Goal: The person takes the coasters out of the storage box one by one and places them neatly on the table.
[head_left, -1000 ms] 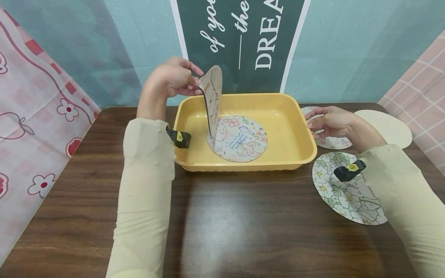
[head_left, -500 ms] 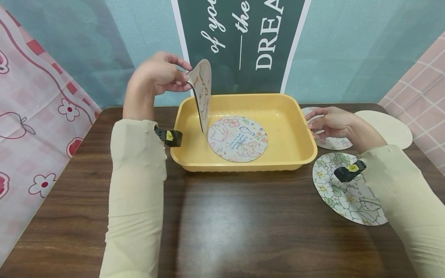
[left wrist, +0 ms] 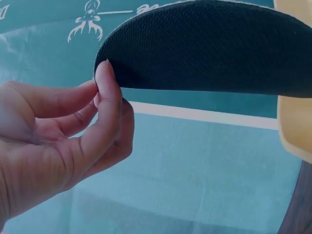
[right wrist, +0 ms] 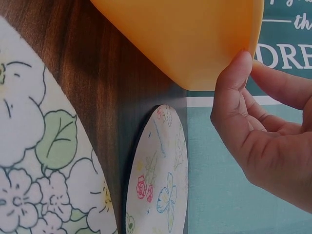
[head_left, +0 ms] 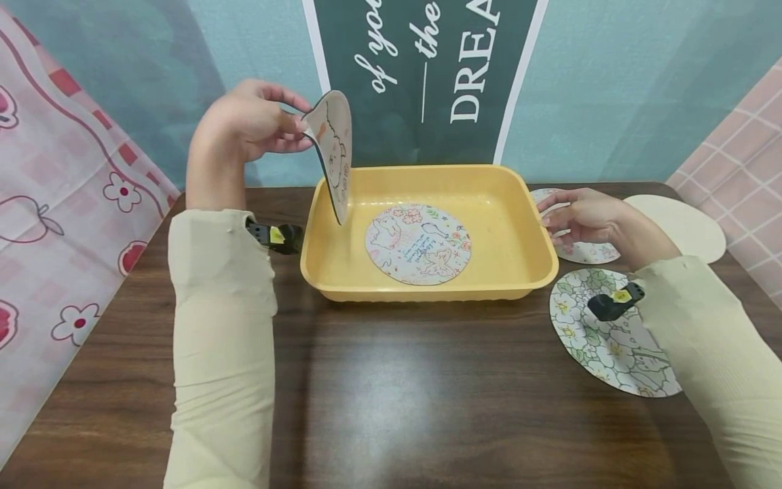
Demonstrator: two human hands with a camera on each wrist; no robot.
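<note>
My left hand (head_left: 298,128) pinches the edge of a round mat (head_left: 332,149) with a bear drawing and holds it hanging upright above the left rim of a yellow tray (head_left: 507,182). The left wrist view shows thumb and fingers of that hand (left wrist: 105,92) on the mat's black underside (left wrist: 209,48). A second round mat (head_left: 418,243) with coloured drawings lies flat in the tray. My right hand (head_left: 557,214) is at the tray's right rim with relaxed fingers; in the right wrist view, the thumb of that hand (right wrist: 249,66) touches the tray's corner (right wrist: 185,34).
On the dark wooden table (head_left: 397,407), right of the tray, lie a floral mat (head_left: 611,346), a small printed mat (head_left: 583,252) under my right hand, and a plain cream mat (head_left: 684,224). A teal backdrop with a dark banner (head_left: 427,68) stands behind.
My left hand has lifted the bear mat up and to the left, out of the tray and past its left rim. The right hand has stayed put.
</note>
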